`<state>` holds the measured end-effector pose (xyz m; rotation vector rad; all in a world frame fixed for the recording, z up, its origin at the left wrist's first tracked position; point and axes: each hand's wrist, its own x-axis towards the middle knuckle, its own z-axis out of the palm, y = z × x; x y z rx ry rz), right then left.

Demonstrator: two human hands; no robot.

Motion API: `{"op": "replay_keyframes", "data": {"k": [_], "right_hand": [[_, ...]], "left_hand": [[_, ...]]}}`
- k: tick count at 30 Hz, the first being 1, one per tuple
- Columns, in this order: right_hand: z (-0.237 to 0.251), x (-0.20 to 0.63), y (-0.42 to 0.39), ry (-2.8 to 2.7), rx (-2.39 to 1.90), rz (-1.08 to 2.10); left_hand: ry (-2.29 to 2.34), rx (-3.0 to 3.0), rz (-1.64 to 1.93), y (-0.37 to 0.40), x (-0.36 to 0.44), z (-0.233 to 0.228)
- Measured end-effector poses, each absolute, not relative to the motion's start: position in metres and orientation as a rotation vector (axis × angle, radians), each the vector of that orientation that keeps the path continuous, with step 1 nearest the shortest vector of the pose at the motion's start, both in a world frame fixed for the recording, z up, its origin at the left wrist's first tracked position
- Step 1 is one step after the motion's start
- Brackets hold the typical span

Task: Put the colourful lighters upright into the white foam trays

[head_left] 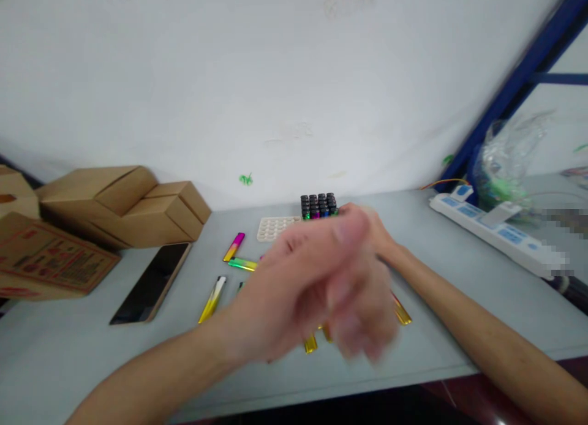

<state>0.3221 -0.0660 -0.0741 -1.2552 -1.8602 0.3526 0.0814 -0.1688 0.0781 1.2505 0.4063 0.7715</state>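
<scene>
Lighters (212, 300), slim and glossy in yellow, green and pink, lie scattered on the grey table (450, 302) right of a phone (151, 282). Left hand (312, 290) hangs blurred above them, fingers loosely curled; its grip is unclear. Right hand (374, 229) sits behind it, mostly hidden, by a rack (318, 206) of lighters.

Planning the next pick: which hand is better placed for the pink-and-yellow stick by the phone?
Left, probably. The left hand hovers blurred over the loose sticks, on the same side as the pink-and-yellow stick and the phone. The right hand sits farther back by the rack of dark-capped sticks, mostly hidden.
</scene>
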Motion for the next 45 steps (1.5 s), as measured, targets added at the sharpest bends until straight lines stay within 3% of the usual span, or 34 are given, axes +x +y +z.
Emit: {"op": "replay_keyframes", "data": {"k": [4, 9, 16, 19, 24, 27, 36, 45], "right_hand": [[-0.066, 0.33, -0.072, -1.936, -1.302, 0.278], [-0.053, 0.347, -0.08, -2.011, -1.398, 0.151], [-0.034, 0.367, -0.088, -2.192, -1.484, 0.156], [-0.022, 0.377, -0.098, -2.337, -1.599, 0.467], [-0.003, 0.38, -0.119, -2.338, -1.784, 1.349], [0.0, 0.372, -0.125, -2.31, -1.823, 1.585], [-0.01, 0.371, -0.122, -2.327, -1.864, 1.489], [-0.03, 0.384, -0.108, -2.468, -1.701, 0.812]], "left_hand": [[0.595, 1.294, 1.052, -0.101, 0.094, 0.078], [0.822, 1.384, 1.224, -0.024, 0.083, 0.031], [0.958, 1.434, 1.24, 0.011, 0.079, -0.025], [1.013, 1.485, 1.223, 0.016, 0.076, -0.032], [1.156, 1.556, 1.219, 0.02, 0.075, -0.034], [1.131, 1.597, 1.186, 0.02, 0.075, -0.035], [1.068, 1.475, 1.096, 0.021, 0.074, -0.03], [1.038, 1.502, 1.168, 0.025, 0.066, -0.019]]}}
